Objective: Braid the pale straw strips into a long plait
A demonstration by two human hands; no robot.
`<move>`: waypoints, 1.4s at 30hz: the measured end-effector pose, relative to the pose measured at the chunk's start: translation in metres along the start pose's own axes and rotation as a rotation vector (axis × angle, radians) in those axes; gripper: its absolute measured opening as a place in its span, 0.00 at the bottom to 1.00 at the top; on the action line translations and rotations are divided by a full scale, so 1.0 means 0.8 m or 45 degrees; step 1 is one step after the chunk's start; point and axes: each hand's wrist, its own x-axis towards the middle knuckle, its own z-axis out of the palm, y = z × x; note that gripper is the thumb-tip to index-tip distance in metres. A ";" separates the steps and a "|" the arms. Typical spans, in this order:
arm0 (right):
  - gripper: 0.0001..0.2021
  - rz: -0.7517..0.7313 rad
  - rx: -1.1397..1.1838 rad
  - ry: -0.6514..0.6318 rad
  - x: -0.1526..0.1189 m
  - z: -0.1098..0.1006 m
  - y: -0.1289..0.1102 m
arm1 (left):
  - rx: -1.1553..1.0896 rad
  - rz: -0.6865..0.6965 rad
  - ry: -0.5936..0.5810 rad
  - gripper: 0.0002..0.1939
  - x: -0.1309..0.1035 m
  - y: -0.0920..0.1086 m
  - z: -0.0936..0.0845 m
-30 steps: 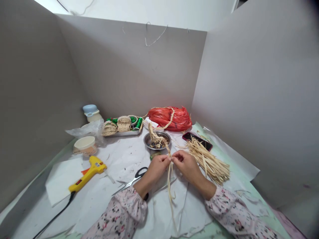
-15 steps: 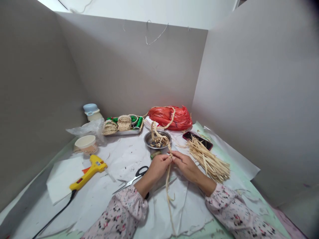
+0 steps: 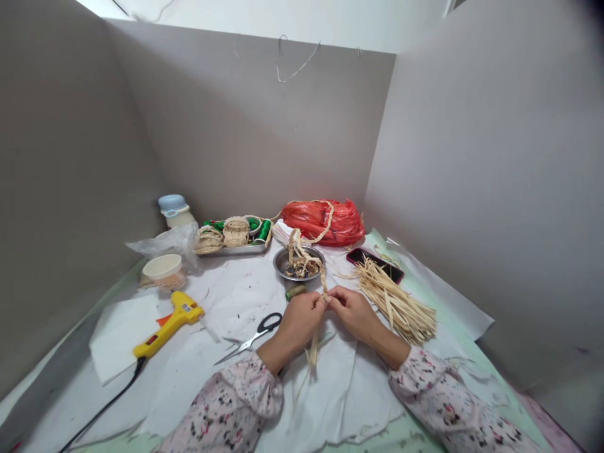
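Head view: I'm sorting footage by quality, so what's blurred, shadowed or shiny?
In the head view, the strands below the braid look smeared, while the scissors are fairly sharp; in the head view, a slanting shadow crosses the back panel, the left panel is darker than the right panel, highlights glint on the red bag, and the top right corner is dark and blurred.

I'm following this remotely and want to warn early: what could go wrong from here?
The braid pinched between the left hand and right hand could loosen if either grip slips, as loose strands hang below. The scissors lie by the left sleeve, which might snag. The braid also trails over the metal bowl, so a tug might spill its scraps.
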 end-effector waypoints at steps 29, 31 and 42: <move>0.08 0.109 -0.095 0.298 -0.004 0.008 0.005 | 0.581 0.128 0.105 0.15 -0.030 0.032 0.015; 0.08 0.127 -0.014 0.319 -0.004 0.009 0.004 | 0.600 0.122 0.057 0.15 -0.032 0.036 0.016; 0.09 0.327 0.596 0.234 -0.003 0.013 -0.003 | 0.804 0.090 -0.120 0.17 -0.033 0.044 0.020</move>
